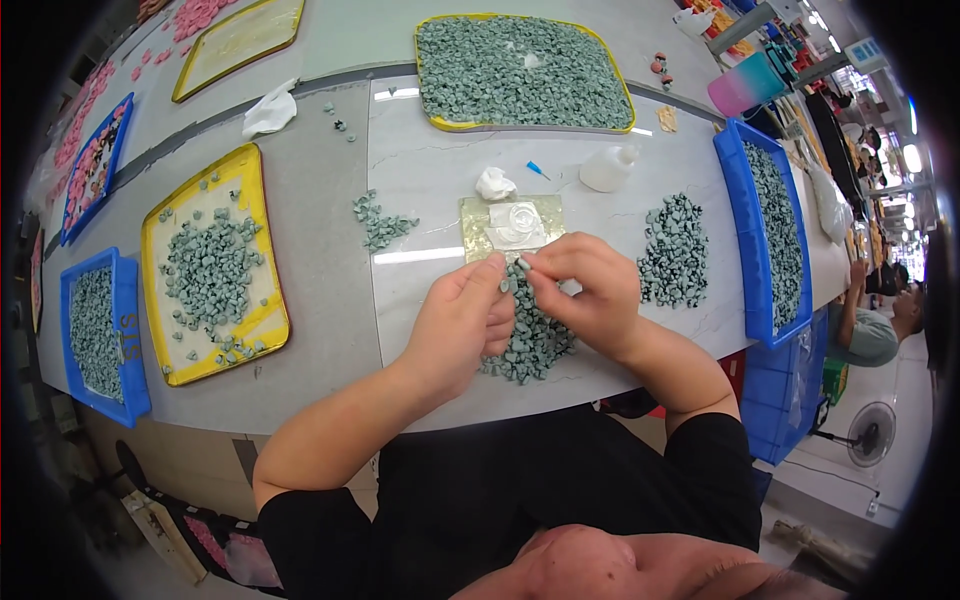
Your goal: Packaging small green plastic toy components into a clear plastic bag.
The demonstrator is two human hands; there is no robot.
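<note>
My left hand (462, 318) is closed on a small grey-green piece (505, 285) at its fingertips. Close by, my right hand (590, 290) pinches another small grey-green piece (522, 264) between thumb and finger. The two pieces are nearly together; whether they touch is too small to tell. Beneath both hands lies a pile of such pieces (533, 350) on the tabletop. Just beyond the fingertips is a yellowish square plate (478, 215) with a white smeared patch (517, 226) on it. A crumpled white tissue (495, 183) sits at its far edge.
Loose pieces lie in heaps left (380, 222) and right (674, 250). Yellow trays (277, 290) and blue bins (738, 220) flank the work area; a full yellow-rimmed tray (525, 128) stands behind. A white squeeze bottle (607, 170), blue-tipped nozzle (538, 170) and tumbler (748, 84) stand around.
</note>
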